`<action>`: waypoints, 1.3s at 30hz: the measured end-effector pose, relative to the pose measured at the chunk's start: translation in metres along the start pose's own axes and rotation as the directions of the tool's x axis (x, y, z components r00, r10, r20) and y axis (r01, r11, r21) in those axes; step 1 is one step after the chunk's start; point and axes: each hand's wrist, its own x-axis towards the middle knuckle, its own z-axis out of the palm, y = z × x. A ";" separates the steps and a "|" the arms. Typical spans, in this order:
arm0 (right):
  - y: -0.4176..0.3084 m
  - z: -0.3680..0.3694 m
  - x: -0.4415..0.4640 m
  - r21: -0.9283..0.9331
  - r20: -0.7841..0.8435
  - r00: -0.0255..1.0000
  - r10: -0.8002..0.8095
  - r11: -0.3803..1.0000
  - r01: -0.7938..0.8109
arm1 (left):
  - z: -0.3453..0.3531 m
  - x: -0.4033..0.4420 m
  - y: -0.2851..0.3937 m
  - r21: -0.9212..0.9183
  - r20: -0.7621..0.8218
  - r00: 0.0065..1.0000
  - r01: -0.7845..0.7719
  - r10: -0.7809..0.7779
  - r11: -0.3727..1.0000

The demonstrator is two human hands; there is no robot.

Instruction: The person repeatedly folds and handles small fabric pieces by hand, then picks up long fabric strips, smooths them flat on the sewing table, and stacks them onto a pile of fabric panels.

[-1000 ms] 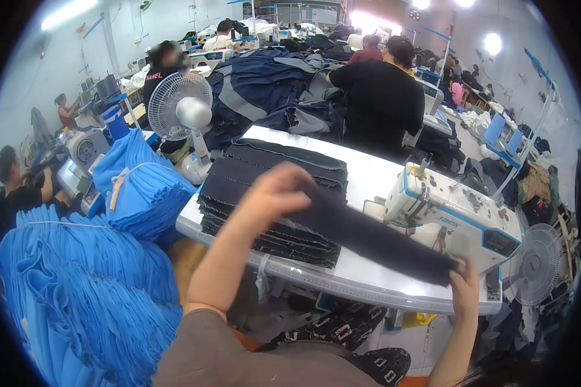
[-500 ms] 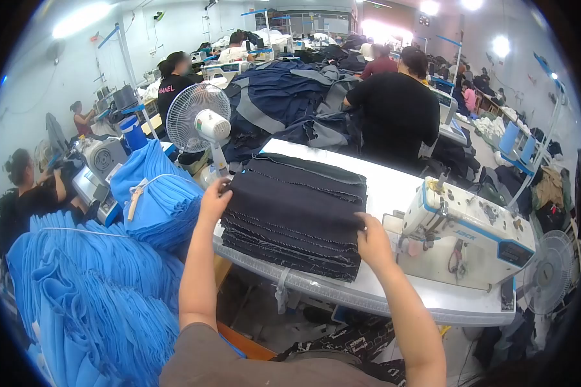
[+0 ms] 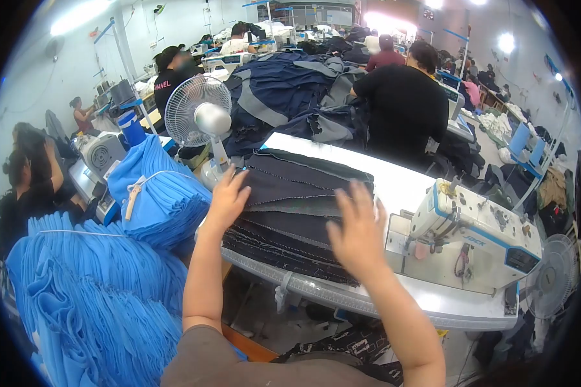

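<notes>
A stack of dark cut fabric pieces [image 3: 290, 226] with stitched, fraying edges lies on the white sewing table [image 3: 403, 187]. At its left edge my left hand [image 3: 227, 198] has its fingers apart, resting on or just over the cloth. My right hand [image 3: 358, 235], slightly blurred, is spread over the right part of the stack; whether it touches the cloth I cannot tell. Neither hand grips anything. Across the top of the stack one piece lies folded or shifted, showing a greyer strip between stitched edges.
Right of the stack stands a white sewing machine [image 3: 478, 232] with scissors [image 3: 462, 261] beside it. Tied light-blue fabric bundles [image 3: 152, 209] pile up at the left. A white fan [image 3: 197, 116] stands behind the table's left end. A person in black [image 3: 403, 109] works just beyond the table.
Both hands have opened from the stack's sides. My right hand has moved left over the cloth, and my left hand has turned flatter. The top pieces now lie shifted, with a greyer strip showing.
</notes>
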 end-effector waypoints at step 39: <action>0.027 -0.009 -0.054 0.180 0.093 0.923 0.374 0.905 -0.385 | -0.001 -0.003 -0.002 0.118 -0.327 0.895 0.356 -0.302 0.927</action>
